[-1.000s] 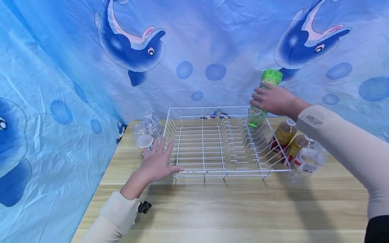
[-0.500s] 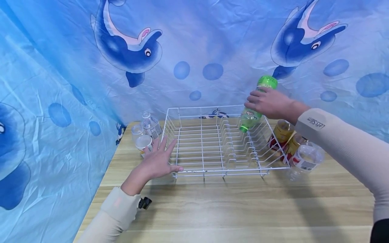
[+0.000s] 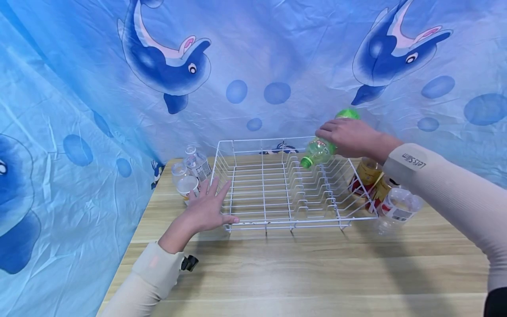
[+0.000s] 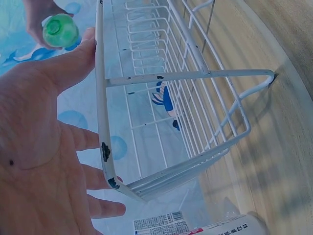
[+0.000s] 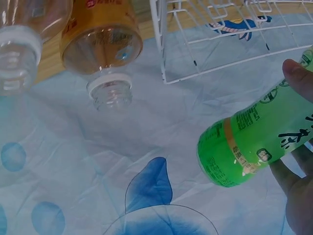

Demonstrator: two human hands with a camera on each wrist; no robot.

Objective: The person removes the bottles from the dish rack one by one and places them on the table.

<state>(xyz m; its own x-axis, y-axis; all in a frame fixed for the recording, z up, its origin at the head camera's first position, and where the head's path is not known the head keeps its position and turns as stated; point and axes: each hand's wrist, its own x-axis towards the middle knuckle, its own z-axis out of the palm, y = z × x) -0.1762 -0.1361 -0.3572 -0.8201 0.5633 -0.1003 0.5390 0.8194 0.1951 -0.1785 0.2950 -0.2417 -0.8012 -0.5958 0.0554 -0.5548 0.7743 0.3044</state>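
A green plastic bottle [image 3: 320, 149] is tilted in my right hand [image 3: 348, 136], its capped end pointing down and left over the back right part of the white wire dish rack [image 3: 264, 185]. In the right wrist view the green bottle's base [image 5: 220, 156] faces the camera, with the thumb and fingers wrapped round its label. My left hand [image 3: 203, 209] lies with spread, straight fingers at the rack's front left corner. In the left wrist view the left hand [image 4: 44, 122] touches the rack's rim [image 4: 101, 98] with thumb and fingers.
Several clear bottles and containers [image 3: 188, 185] stand left of the rack. Yellow-labelled bottles [image 3: 364, 176] and a clear bottle [image 3: 398, 207] are at its right side. Behind the wooden table [image 3: 277, 273] hangs a blue dolphin-print cloth [image 3: 253, 57].
My right hand has moved slightly left and tipped the green bottle further, so its cap has swung left over the rack. The left hand has stayed at the corner.
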